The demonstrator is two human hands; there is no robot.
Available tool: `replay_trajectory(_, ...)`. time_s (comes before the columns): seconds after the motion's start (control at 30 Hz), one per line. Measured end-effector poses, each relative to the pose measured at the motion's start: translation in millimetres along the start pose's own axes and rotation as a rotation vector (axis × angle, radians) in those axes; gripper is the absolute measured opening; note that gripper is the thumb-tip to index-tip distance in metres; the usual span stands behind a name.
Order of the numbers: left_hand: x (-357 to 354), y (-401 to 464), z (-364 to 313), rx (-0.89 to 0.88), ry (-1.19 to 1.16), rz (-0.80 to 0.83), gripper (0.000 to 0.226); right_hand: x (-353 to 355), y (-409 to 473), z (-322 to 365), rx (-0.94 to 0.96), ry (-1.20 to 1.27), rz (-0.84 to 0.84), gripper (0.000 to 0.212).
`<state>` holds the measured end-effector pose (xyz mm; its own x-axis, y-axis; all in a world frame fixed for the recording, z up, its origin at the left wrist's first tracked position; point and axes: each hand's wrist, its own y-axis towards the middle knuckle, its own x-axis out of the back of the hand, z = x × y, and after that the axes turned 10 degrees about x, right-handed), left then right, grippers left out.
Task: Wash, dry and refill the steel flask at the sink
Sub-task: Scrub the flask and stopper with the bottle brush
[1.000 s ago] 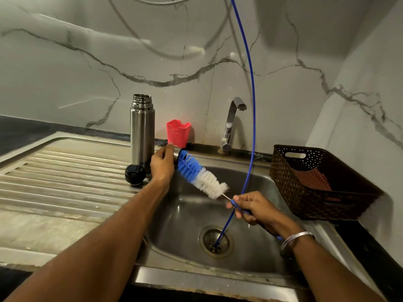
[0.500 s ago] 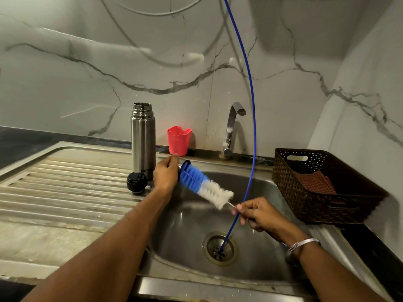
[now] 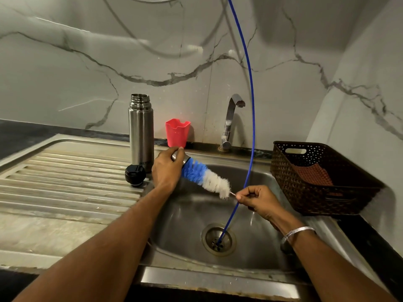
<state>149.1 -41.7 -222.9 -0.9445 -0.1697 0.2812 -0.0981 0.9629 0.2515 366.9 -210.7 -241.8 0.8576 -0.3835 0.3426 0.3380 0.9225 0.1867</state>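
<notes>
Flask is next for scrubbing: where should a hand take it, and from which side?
Take the steel flask around mid-body, from its bare left, drainboard side. It stands upright and open-mouthed, a plain cylinder. The black stopper sits at its base in front, and the left hand, holding a steel cup on the bottle brush, crowds its right.

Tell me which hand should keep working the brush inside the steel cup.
Right. The right hand already pinches the bottle brush by its wire stem, while the left hand grips the steel cup over the sink.
</notes>
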Motion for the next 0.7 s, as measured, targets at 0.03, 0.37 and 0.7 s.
replay_trajectory(0.03, 0, 0, -1, 0.012, 0.031, 0.011, 0.036, 1, -1, 0, 0.038, -0.038, -0.025, 0.008)
replay_trajectory(0.37, -2, 7, 0, 0.15, -0.054, 0.019, 0.04, 5, 3, 0, 0.262, -0.429, -0.129, 0.007)
replay_trajectory(0.7, 1, 9, 0, 0.066, -0.22, 0.1, 0.043, 1, -11, 9, -0.052, 0.038, 0.228, 0.024)
